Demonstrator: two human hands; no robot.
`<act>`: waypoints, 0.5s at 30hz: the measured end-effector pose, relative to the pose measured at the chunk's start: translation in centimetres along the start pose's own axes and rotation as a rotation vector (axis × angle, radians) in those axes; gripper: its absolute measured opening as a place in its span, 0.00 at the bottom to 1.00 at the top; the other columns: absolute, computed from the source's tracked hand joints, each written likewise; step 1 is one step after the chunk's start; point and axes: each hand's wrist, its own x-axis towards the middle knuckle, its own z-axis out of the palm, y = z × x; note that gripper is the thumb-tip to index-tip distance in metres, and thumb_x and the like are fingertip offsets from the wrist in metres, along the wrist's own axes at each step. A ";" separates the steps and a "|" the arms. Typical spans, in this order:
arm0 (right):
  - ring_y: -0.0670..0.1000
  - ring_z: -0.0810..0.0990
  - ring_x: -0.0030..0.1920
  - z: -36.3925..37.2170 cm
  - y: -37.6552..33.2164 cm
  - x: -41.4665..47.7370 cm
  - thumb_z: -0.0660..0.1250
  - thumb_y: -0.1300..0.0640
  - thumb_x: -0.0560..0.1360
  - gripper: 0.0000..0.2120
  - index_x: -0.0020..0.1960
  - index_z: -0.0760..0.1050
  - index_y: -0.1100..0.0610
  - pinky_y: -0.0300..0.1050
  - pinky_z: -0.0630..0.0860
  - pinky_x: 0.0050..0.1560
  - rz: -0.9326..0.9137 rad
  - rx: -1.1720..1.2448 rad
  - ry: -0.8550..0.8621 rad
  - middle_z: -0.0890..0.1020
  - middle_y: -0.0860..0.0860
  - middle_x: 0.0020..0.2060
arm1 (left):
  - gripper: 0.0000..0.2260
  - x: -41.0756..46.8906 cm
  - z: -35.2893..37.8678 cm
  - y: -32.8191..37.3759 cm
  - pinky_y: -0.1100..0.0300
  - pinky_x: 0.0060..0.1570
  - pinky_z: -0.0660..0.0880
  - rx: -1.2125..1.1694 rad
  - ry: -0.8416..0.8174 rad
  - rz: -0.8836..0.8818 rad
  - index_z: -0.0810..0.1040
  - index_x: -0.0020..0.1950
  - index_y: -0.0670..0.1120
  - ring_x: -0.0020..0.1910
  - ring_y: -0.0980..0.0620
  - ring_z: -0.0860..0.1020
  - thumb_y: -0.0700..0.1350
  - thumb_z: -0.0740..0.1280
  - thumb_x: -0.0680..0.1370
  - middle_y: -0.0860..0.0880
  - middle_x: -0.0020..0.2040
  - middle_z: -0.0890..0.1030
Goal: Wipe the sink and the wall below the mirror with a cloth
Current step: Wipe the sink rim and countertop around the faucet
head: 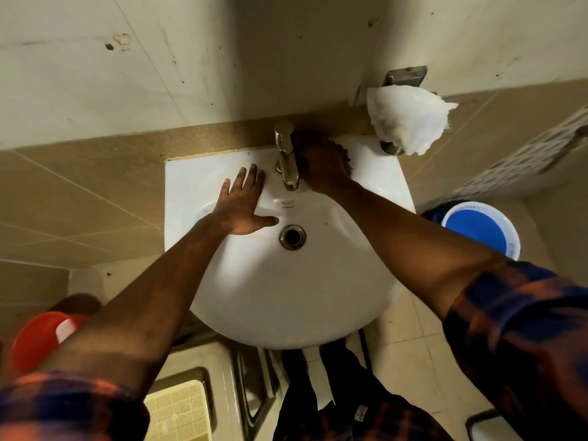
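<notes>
As seen from overhead, listed by item:

1. 1 white ceramic sink [286, 297], rounded bowl, mounted against the cream and tan tiled wall [127, 74]; round steel drain [292, 237] at bowl centre; 1 chrome tap [286, 163] on the rear ledge.
2. 1 left hand [243, 205], laid flat on the bowl's rear-left slope, fingers straight and spread, thumb toward the drain, holding nothing.
3. 1 right hand [321, 167], in deep shadow on the rear ledge, just right of the tap.
4. 1 dark ragged-edged cloth [346, 157], on the ledge under the right hand, frayed edge showing past it. Cannot tell whether the fingers curl round it or press flat.
5. 2 checked orange-and-blue sleeves [525, 329], pushed up both forearms.
6. 1 crumpled white wad [407, 119], cloth or paper, on a metal wall bracket [405, 76] right of the sink.
7. 1 blue round bucket [474, 232], on the floor at right.
8. 1 red plastic basin [35, 338], on the floor at left.
</notes>
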 end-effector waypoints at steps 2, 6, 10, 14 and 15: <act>0.57 0.80 0.58 -0.5 -1.0 0.4 0.65 0.48 0.79 0.14 0.62 0.78 0.50 0.55 0.78 0.58 -0.040 -0.001 -0.033 0.81 0.53 0.58 | 0.49 0.1 0.0 0.0 0.41 0.77 0.41 0.005 0.009 -0.005 0.39 0.81 0.47 0.80 0.45 0.36 0.67 0.65 0.74 0.46 0.81 0.37; 0.55 0.81 0.54 -1.7 -0.2 -0.6 0.64 0.45 0.78 0.13 0.60 0.79 0.44 0.54 0.80 0.54 -0.082 -0.052 -0.097 0.83 0.50 0.54 | 0.48 -0.1 -0.4 0.0 0.42 0.77 0.42 -0.007 -0.020 -0.006 0.40 0.81 0.48 0.80 0.45 0.37 0.66 0.66 0.75 0.46 0.81 0.37; 0.57 0.82 0.48 -1.0 -0.7 -5.0 0.63 0.49 0.75 0.09 0.53 0.78 0.47 0.57 0.80 0.51 -0.096 -0.050 -0.008 0.84 0.49 0.42 | 0.40 -1.1 -1.4 -0.1 0.44 0.77 0.45 -0.242 0.062 0.012 0.50 0.82 0.47 0.81 0.45 0.43 0.59 0.67 0.78 0.46 0.82 0.46; 0.55 0.78 0.54 0.2 -0.7 -8.0 0.65 0.57 0.75 0.07 0.50 0.79 0.48 0.57 0.77 0.54 -0.100 0.090 -0.012 0.83 0.47 0.44 | 0.36 -4.3 -1.0 -1.8 0.47 0.77 0.48 -0.365 0.323 -0.007 0.60 0.80 0.46 0.81 0.45 0.49 0.62 0.63 0.77 0.46 0.81 0.58; 0.55 0.78 0.53 0.6 -0.5 -8.4 0.66 0.60 0.74 0.11 0.53 0.79 0.48 0.55 0.78 0.51 -0.070 0.098 0.061 0.83 0.46 0.47 | 0.37 -5.3 -0.9 -2.6 0.47 0.77 0.48 -0.371 0.359 -0.032 0.61 0.79 0.46 0.81 0.45 0.50 0.65 0.60 0.75 0.47 0.80 0.59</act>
